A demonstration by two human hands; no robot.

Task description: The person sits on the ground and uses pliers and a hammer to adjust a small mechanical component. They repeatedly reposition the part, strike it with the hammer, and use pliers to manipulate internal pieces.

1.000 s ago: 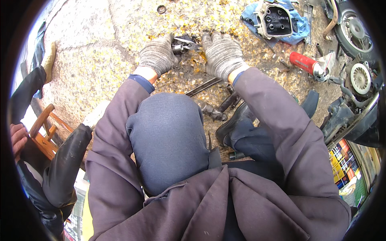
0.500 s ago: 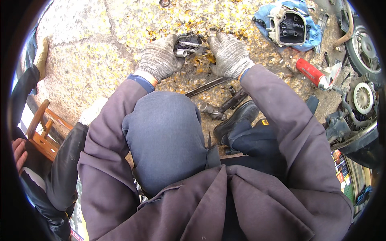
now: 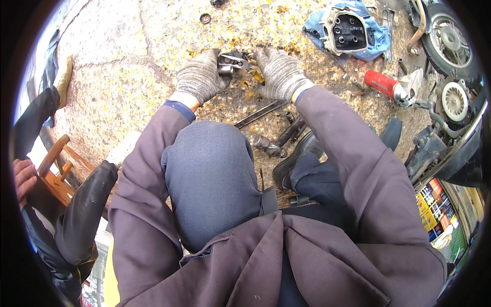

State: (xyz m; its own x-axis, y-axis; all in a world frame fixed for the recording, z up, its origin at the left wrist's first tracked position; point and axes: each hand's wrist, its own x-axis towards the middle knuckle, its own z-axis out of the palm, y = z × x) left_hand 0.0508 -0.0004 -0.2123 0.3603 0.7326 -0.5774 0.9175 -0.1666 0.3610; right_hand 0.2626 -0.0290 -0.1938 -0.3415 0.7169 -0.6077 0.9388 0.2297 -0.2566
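Both my hands wear grey-white knitted gloves and meet low over the ground beyond my knee. My left hand (image 3: pixel 198 77) is closed round the left side of a dark and silver metal engine part (image 3: pixel 234 63), which has pale arms and a short round tube. My right hand (image 3: pixel 281 74) curls against the part's right end, its fingertips partly hidden. A small yellow piece (image 3: pixel 257 76) shows beside the right thumb. The underside of the part is out of sight between the gloves.
Near my boot (image 3: pixel 299 158) lie a long metal bar (image 3: pixel 260 113) and a hammer (image 3: pixel 271 147). To the right are an engine cover (image 3: pixel 349 31) on a blue cloth (image 3: pixel 314 24), a red spray can (image 3: pixel 383 84) and a wheel (image 3: pixel 450 41). A person's hand (image 3: pixel 24 179) and a wooden chair (image 3: pixel 55 187) are left.
The view has shifted, so the ground items on the right appear farther left. My hands stay round the engine part, the right one slightly closer to the left.
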